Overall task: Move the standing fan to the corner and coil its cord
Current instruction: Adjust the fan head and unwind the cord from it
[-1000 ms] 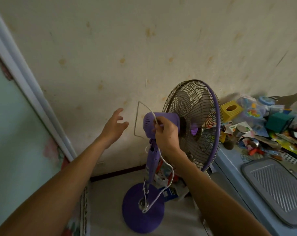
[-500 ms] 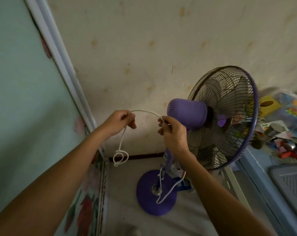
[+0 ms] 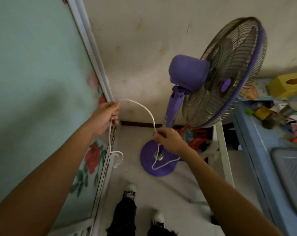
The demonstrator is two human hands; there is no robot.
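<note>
Where the pale green, flower-printed sliding door [image 3: 33,82] fills the left side, the left hand [image 3: 107,116] is raised beside its white frame, fingers curled shut around the thin white power cord [image 3: 145,109]. Below that fist the cord drops straight down along the door's edge and ends in a small loose loop with the plug, hanging above the floor [image 3: 127,171]. From the top of the fist the cord arches up and over to the right, then falls to the right hand [image 3: 168,139], which pinches it between thumb and fingertips, the other fingers folded in. Under this hand the cord runs down onto the round purple base [image 3: 149,167] of the purple standing fan with a wire grille [image 3: 229,74], bends in a slack V there, and heads off right. The fan stands upright on the floor near the stained cream wall [image 3: 144,40], close to the room's corner, its head facing right. Just right of the fan, the blue counter [image 3: 249,137] carries a yellow tissue box [image 3: 287,85] at its far edge among mixed clutter.
</note>
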